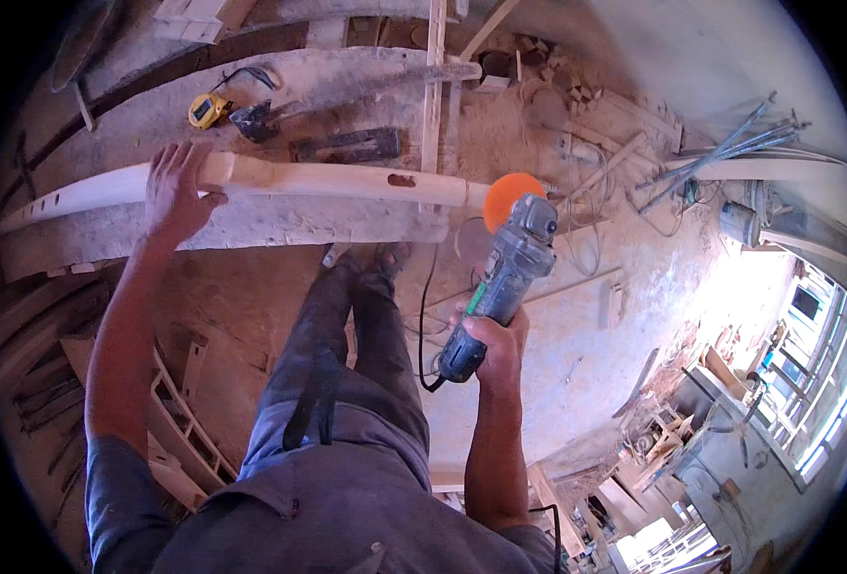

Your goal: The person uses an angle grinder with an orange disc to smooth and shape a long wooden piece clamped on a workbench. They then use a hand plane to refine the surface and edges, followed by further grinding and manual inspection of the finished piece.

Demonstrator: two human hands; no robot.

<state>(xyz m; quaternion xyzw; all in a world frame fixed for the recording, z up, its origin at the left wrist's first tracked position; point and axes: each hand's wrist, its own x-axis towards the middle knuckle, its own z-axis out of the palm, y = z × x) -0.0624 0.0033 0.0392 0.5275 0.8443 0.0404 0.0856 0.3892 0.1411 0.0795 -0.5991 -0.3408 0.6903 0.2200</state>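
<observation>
My right hand is wrapped round the body of a grey angle grinder with a green stripe. An orange disc on the grinder's head is at the right end of a long pale wooden post; I cannot tell if they touch. The post is slightly curved, with slots cut into it, and lies along the workbench. Over the post's left part, my left hand grips it, fingers across the top and thumb on the near side. The grinder's black cord hangs from its rear end.
Behind the post lie a yellow tape measure, a dark flat tool and a dusty long-handled tool. Metal rods lean at the right wall. Curved wooden frames stand at left, wood scraps at lower right.
</observation>
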